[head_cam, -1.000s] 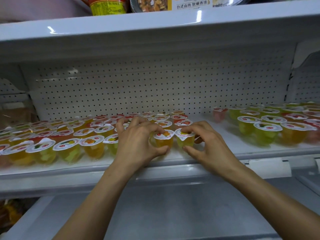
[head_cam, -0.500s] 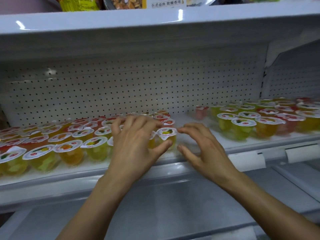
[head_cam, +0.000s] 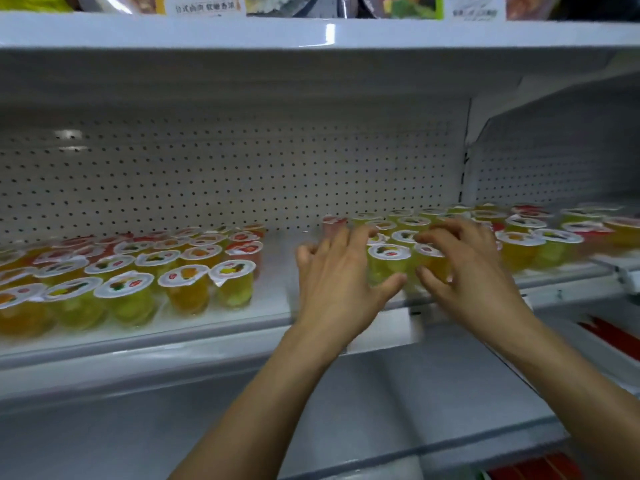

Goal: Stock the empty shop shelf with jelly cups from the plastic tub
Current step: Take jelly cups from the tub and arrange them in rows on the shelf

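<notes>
Plastic jelly cups with white film lids are standing upright in two groups on the shelf [head_cam: 277, 306]: a left group [head_cam: 138, 282] and a right group [head_cam: 540, 240], with a bare gap between them. At the near left corner of the right group, a green cup [head_cam: 386, 268] and an orange cup [head_cam: 433, 268] are sitting side by side. Blur is preventing a firm reading of whether they are touching.

On the green cup, the left hand [head_cam: 336, 282] is keeping its grip curled, with the thumb pressing the near wall and the fingers bending round the left and far side. Over the orange cup, the right hand [head_cam: 478, 275] is arching, its grip pinching the cup between the thumb on the near wall and the fingertips at the lid.

In judgement, the cups are looking light, smooth-walled and somewhat slippery. Their thin walls are likely to give under a hard squeeze, and the film lids are open to puncture. The soundest hold is round the wall just under the rim, not on the lid. Close packing is making a knocked neighbour the chief risk.

No plastic tub is showing in view. Behind the cups, a perforated back panel [head_cam: 242, 174] is rising to an upper shelf [head_cam: 311, 32].
</notes>
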Demonstrator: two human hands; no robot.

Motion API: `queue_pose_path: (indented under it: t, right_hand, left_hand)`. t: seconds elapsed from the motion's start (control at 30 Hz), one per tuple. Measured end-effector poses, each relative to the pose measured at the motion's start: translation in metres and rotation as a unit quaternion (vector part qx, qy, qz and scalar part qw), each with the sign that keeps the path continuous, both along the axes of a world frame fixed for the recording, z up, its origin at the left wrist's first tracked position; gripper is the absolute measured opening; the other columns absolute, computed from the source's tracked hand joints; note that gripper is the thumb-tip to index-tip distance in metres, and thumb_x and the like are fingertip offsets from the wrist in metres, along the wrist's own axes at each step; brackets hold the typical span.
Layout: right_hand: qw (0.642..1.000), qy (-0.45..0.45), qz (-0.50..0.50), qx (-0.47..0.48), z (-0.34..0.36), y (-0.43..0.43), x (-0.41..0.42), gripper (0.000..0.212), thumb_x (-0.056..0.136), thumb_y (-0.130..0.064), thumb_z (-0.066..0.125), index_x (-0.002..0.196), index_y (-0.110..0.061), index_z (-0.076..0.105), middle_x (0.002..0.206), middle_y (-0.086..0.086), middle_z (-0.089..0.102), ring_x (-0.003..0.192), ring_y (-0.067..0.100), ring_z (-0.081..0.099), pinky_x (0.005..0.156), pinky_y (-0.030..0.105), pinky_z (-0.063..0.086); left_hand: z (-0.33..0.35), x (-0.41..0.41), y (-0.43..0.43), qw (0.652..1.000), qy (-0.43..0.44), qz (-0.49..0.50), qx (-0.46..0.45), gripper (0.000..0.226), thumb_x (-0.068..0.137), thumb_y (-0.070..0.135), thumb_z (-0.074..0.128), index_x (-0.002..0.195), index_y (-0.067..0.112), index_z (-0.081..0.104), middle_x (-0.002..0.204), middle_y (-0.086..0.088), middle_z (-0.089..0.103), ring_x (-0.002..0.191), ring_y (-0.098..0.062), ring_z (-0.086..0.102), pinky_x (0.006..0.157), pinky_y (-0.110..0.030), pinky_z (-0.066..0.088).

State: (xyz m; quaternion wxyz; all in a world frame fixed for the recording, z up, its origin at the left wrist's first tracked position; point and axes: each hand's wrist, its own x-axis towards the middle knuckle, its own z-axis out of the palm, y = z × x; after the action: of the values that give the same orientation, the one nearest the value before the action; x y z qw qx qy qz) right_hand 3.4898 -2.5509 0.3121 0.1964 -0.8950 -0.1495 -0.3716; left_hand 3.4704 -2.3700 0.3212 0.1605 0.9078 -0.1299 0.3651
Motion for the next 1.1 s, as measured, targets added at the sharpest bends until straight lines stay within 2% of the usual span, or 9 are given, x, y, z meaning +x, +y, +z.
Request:
queue_pose_path:
  t: [0.17,0.3,0.47,0.6,0.73,0.8,0.87,0.97,1.1]
  right_hand:
    - [0.998,0.024,-0.025,-0.06,-0.001,-0.015,0.005,0.044,0.083,-0.028,0.07,0.126,-0.025,0.059,0.132,0.008,0.047,0.121,0.029,0.042,0.096,0.045,0.043]
    - [0.998,0.023,-0.003,-0.06,0.0,-0.018,0.01,0.042,0.083,-0.018,0.069,0.125,-0.019,0.061,0.131,0.012,0.05,0.12,0.033,0.044,0.094,0.041,0.042]
    - [0.995,-0.034,0.05,-0.085,-0.005,-0.016,0.014,0.04,0.07,-0.003,0.077,0.107,-0.012,0.067,0.109,0.014,0.06,0.101,0.039,0.054,0.074,0.041,0.048]
    - [0.99,-0.057,0.112,-0.057,-0.001,-0.006,0.013,0.027,0.073,-0.003,0.075,0.097,-0.015,0.069,0.105,0.009,0.062,0.092,0.035,0.056,0.075,0.034,0.042]
    - [0.995,0.003,0.083,-0.057,0.003,0.001,0.017,0.026,0.079,-0.014,0.072,0.104,-0.017,0.064,0.114,0.008,0.055,0.097,0.033,0.056,0.078,0.035,0.041]
    - [0.996,0.009,0.072,-0.059,0.003,0.0,0.019,0.029,0.078,-0.013,0.073,0.103,-0.016,0.06,0.114,0.009,0.053,0.097,0.034,0.055,0.075,0.036,0.041]
    - [0.995,0.011,0.09,-0.035,0.003,0.002,0.02,0.027,0.077,-0.011,0.074,0.099,-0.016,0.059,0.11,0.008,0.053,0.094,0.03,0.055,0.072,0.034,0.041]
    - [0.979,0.021,0.196,0.053,0.001,0.017,0.019,0.024,0.075,-0.009,0.076,0.088,-0.018,0.058,0.097,0.0,0.055,0.085,0.015,0.051,0.071,0.031,0.043]
    - [0.952,0.032,0.28,0.119,-0.004,0.052,0.014,0.023,0.076,-0.01,0.077,0.087,-0.017,0.057,0.092,-0.003,0.055,0.081,0.003,0.048,0.068,0.008,0.037]
  left_hand:
    - [-0.009,0.02,-0.029,0.993,-0.014,0.108,0.038,0.07,0.073,0.074,0.057,0.125,0.029,0.049,0.127,0.004,0.055,0.114,-0.022,0.052,0.088,-0.039,0.024]
    - [-0.012,0.024,-0.039,0.988,-0.029,0.151,0.03,0.053,0.069,0.059,0.071,0.109,0.026,0.06,0.113,-0.002,0.062,0.099,-0.027,0.059,0.084,-0.04,0.024]
    - [-0.002,0.015,-0.029,0.985,-0.026,0.165,0.038,0.041,0.07,0.055,0.065,0.105,0.032,0.064,0.104,0.002,0.065,0.099,-0.022,0.059,0.084,-0.036,0.018]
    - [0.0,0.002,0.004,0.977,-0.029,0.2,0.071,0.046,0.065,0.062,0.06,0.102,0.035,0.067,0.102,0.006,0.068,0.103,-0.022,0.053,0.085,-0.038,0.02]
    - [0.002,-0.007,0.028,0.973,-0.031,0.22,0.062,0.042,0.059,0.061,0.06,0.091,0.035,0.069,0.092,0.008,0.069,0.098,-0.022,0.055,0.083,-0.037,0.021]
    - [0.002,-0.01,0.033,0.972,-0.036,0.222,0.072,0.041,0.06,0.062,0.06,0.089,0.035,0.07,0.09,0.009,0.07,0.098,-0.023,0.056,0.085,-0.037,0.02]
    - [0.002,-0.013,0.04,0.972,-0.041,0.219,0.08,0.041,0.06,0.063,0.06,0.089,0.035,0.07,0.09,0.01,0.07,0.099,-0.023,0.056,0.086,-0.037,0.02]
    - [0.004,-0.017,0.055,0.971,-0.049,0.218,0.083,0.041,0.059,0.063,0.06,0.087,0.035,0.071,0.089,0.01,0.071,0.099,-0.023,0.057,0.085,-0.037,0.02]
    - [0.01,-0.023,0.075,0.974,-0.044,0.205,0.089,0.042,0.058,0.064,0.062,0.088,0.037,0.073,0.09,0.015,0.071,0.104,-0.019,0.055,0.093,-0.038,0.018]
